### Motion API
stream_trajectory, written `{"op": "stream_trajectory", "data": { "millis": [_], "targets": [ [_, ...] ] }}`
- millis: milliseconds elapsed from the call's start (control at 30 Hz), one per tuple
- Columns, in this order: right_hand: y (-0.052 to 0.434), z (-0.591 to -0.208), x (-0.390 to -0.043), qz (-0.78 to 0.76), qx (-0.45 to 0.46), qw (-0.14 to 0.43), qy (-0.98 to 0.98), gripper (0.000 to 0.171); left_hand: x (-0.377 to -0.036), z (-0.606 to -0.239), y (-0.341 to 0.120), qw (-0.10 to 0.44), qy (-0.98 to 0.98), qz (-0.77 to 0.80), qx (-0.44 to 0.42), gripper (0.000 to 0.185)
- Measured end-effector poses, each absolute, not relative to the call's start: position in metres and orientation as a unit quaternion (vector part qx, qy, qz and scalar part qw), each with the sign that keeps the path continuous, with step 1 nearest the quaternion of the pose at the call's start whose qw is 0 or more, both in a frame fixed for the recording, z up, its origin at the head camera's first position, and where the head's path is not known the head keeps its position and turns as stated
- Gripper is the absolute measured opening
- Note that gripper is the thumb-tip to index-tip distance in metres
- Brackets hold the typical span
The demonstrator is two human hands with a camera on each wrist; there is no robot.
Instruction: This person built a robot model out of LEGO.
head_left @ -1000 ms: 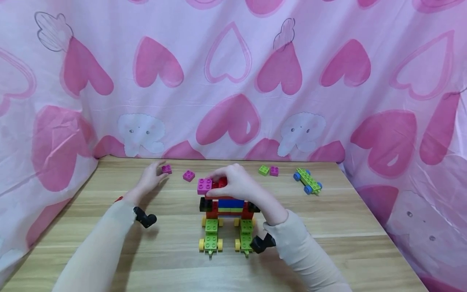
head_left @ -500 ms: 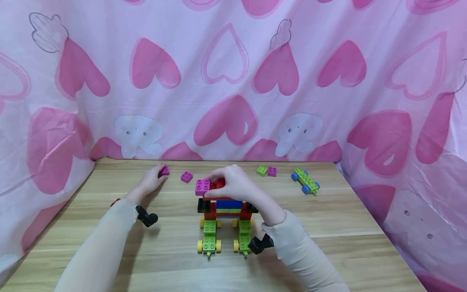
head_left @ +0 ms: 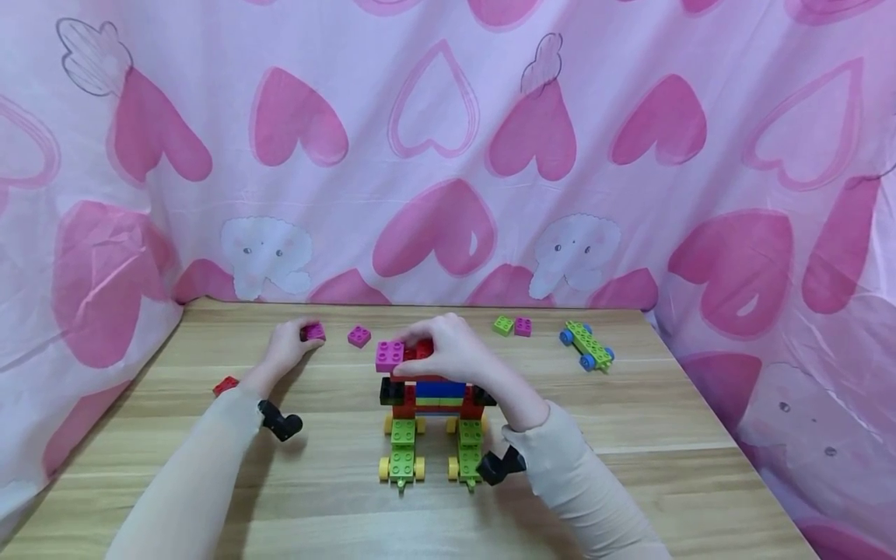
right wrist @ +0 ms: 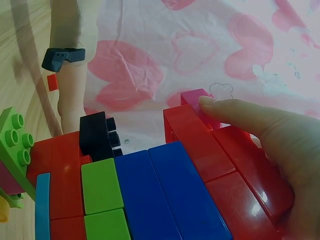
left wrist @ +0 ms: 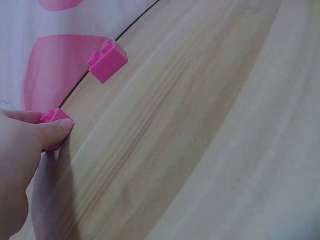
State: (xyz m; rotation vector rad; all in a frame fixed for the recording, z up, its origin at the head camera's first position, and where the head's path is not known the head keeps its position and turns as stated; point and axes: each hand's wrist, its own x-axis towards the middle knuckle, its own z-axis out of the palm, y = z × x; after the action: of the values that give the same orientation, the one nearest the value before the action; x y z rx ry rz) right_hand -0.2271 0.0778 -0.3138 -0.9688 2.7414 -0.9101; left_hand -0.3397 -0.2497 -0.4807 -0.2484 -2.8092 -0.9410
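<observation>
Pink cloth with hearts and small elephants hangs behind and at both sides of the wooden table (head_left: 630, 467), which carries everything.

Largest on it is the brick model (head_left: 434, 404), near the middle: red, blue, black and green bricks on two green wheeled bases with yellow wheels. It is hard plastic, stiff and light, but I judge it can come apart at the joints if pulled, and it may roll. Better to hold it at the solid red body, not at the wheels.

On its top sits a magenta brick (head_left: 390, 355) at the left end. The right hand (head_left: 455, 354) lies curled over the top of the model, fingers pressing on the red bricks just beside this magenta piece (the right wrist view shows a fingertip (right wrist: 225, 107) on it).

Near the far right corner stands a green wheeled plate (head_left: 586, 346), and beside it a green brick (head_left: 502, 325) touching a pink brick (head_left: 523, 327).

Toward the far left, the left hand (head_left: 283, 350) pinches a small magenta brick (left wrist: 54, 117) between thumb and fingers, low at the table surface. It is smooth and a little slippery; the side walls give the best hold. Another loose magenta brick (head_left: 359, 336) lies between the hands, and a tiny red piece (head_left: 225, 385) near the left edge.
</observation>
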Motion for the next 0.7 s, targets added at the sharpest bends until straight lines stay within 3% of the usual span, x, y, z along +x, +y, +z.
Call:
{"op": "stream_trajectory", "data": {
  "millis": [333, 700],
  "targets": [
    [0.077, -0.314, -0.227, -0.302, -0.310, 0.050, 0.900, 0.040, -0.325, -0.460, -0.241, 0.075, -0.929, -0.356, -0.072, 0.050],
    [0.077, -0.314, -0.226, -0.303, -0.314, 0.046, 0.899, 0.041, -0.305, -0.422, -0.223, 0.140, -0.918, -0.350, -0.121, 0.050]
  ]
}}
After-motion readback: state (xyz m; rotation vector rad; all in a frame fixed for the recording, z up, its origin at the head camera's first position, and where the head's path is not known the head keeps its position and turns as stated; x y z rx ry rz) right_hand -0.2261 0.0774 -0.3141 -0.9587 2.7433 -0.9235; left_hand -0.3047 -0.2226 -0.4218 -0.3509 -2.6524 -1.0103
